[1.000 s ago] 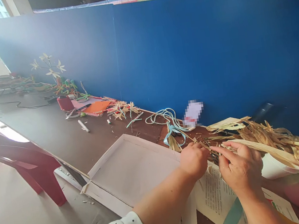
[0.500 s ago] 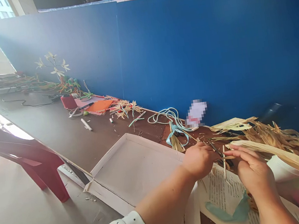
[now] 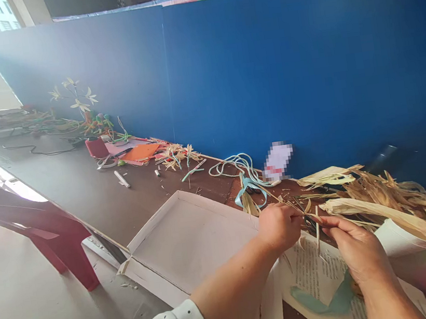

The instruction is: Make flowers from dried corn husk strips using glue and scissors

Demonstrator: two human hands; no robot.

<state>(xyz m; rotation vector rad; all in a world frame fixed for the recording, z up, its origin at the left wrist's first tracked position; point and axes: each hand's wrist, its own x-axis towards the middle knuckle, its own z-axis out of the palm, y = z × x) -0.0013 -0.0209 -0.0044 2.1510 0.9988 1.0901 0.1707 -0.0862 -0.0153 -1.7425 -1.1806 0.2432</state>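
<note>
My left hand (image 3: 280, 228) is closed in a pinch on one end of a narrow strip of dried corn husk (image 3: 309, 214). Just to its right, my right hand (image 3: 357, 246) pinches the same strip between thumb and fingers. A thin pale stick (image 3: 317, 234) stands nearly upright by the right fingertips; whether it is gripped too I cannot tell. Behind the fingers, the dark handles of a tool (image 3: 308, 224) partly show. Below the hands lies a printed sheet (image 3: 306, 267) with a blue-green ribbon-like piece (image 3: 325, 299) on it.
An open white box lid (image 3: 207, 233) lies left of my forearm. Dried corn husks (image 3: 390, 193) are heaped at right beside a white cup (image 3: 401, 236). Pale cord (image 3: 233, 164) and blue ribbon (image 3: 241, 197) lie behind. A blue partition (image 3: 264, 69) borders the table; a red chair (image 3: 58, 237) stands left.
My right hand's fingers have drawn in and closed tighter near my left hand. A small piece of husk now sticks up between the hands. The view has shifted slightly.
</note>
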